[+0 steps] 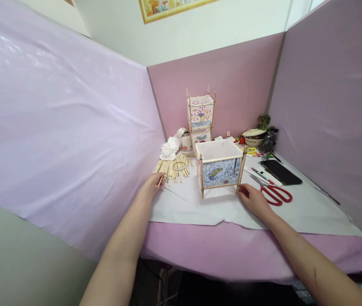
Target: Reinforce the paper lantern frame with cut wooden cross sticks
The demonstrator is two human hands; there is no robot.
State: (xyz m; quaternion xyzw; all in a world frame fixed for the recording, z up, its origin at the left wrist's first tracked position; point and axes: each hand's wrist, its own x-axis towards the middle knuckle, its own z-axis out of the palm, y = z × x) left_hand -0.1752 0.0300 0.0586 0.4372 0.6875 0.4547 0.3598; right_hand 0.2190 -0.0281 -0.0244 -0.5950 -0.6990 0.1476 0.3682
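My left hand (155, 183) is closed at the left side of the white sheet, with a short wooden stick (159, 182) between its fingers. A thin line (176, 194), perhaps a wire or thread, runs from near that hand across the sheet. In the middle stands a square box-shaped frame (222, 173) of wooden sticks with white panels; its front panel is coloured blue with a yellow-green figure. My right hand (251, 197) has its fingers closed at the bottom of the frame's front right leg. Its fingertips are partly hidden.
Many loose wooden sticks (168, 170) fan out behind my left hand, with a ring (179, 165) on them. A taller decorated stick frame (201, 112) stands behind. To the right lie red-handled scissors (276, 194), pens (260, 174) and a black phone (281, 171). A lidded pot (254, 138) stands farther back.
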